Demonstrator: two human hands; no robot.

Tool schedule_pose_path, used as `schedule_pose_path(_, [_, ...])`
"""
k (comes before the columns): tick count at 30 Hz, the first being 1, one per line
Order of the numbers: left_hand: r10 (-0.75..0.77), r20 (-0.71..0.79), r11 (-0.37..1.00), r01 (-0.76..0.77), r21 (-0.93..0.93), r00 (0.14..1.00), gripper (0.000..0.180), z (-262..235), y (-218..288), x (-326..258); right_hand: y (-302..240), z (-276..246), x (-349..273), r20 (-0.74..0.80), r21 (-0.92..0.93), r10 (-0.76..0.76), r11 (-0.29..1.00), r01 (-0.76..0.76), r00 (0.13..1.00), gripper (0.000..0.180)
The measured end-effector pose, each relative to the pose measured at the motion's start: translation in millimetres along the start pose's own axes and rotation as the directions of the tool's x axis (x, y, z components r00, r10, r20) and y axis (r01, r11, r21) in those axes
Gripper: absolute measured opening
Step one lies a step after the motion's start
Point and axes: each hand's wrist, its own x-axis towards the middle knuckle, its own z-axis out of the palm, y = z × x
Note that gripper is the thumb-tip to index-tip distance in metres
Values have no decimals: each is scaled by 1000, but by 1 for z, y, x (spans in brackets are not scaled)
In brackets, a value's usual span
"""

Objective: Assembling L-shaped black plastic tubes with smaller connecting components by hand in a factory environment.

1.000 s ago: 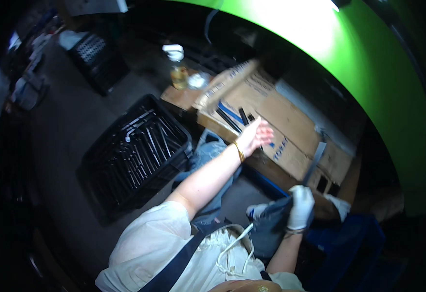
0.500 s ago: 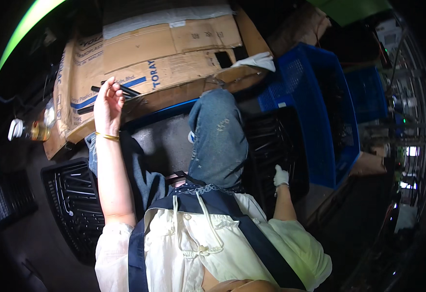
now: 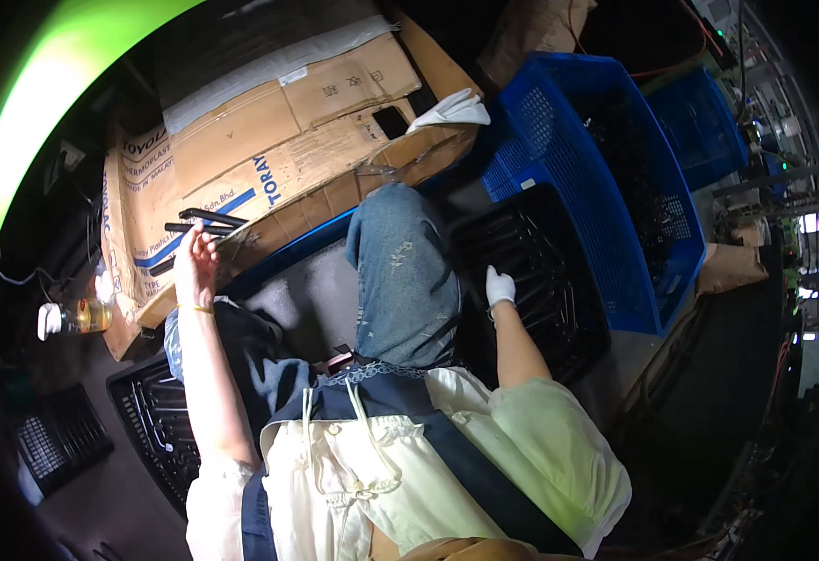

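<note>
My bare left hand [image 3: 196, 266], with a gold bangle at the wrist, is raised palm up at the near edge of a cardboard-covered surface [image 3: 231, 131]. Its fingers are loosely bent and apart. Just beyond the fingertips lie several slim black bars [image 3: 213, 217]; I see none gripped. On the other side, my right hand [image 3: 499, 288] wears a white glove and hovers over a black tray [image 3: 589, 313] of long dark parts. Its fingers are folded, thumb or forefinger raised. Whatever they may hold blends into the dark tray behind.
A tall blue crate [image 3: 615, 271] with black parts stands right of the tray, another blue bin [image 3: 704, 126] behind it. A white cloth [image 3: 451, 109] lies on the cardboard corner. Left are a lidded jar [image 3: 77, 318], a second black tray [image 3: 152, 411] and a dark basket [image 3: 58, 439].
The view has turned and shifted. My left hand has come lower, nearer the black bars' ends. My gloved right hand has moved inward and up over the right tray.
</note>
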Motion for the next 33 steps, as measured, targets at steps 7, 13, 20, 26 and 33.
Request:
schedule_pose_path(7, [112, 34, 938, -117, 326, 993, 26, -28, 29, 25, -26, -26, -64, -30, -98, -128, 987, 125, 991, 47])
schedule_pose_path(13, [235, 2, 578, -141, 804, 972, 26, -64, 45, 82, -119, -69, -156, -272, 198, -580, 747, 635, 768, 22])
schedule_pose_path(20, [282, 182, -1, -190, 982, 942, 28, -93, 1, 159, -192, -55, -214, -176, -6, -876, 458, 889, 450, 14])
schedule_pose_path(26, [-29, 267, -468, -250, 848, 963, 39, -44, -12, 146, -201, -35, -210, -232, 36, -896, 381, 924, 378, 12])
schedule_pose_path(33, [-308, 306, -466, -424, 777, 901, 39, -4, -23, 161, -212, -27, -209, -218, 17, -920, 329, 944, 325, 12])
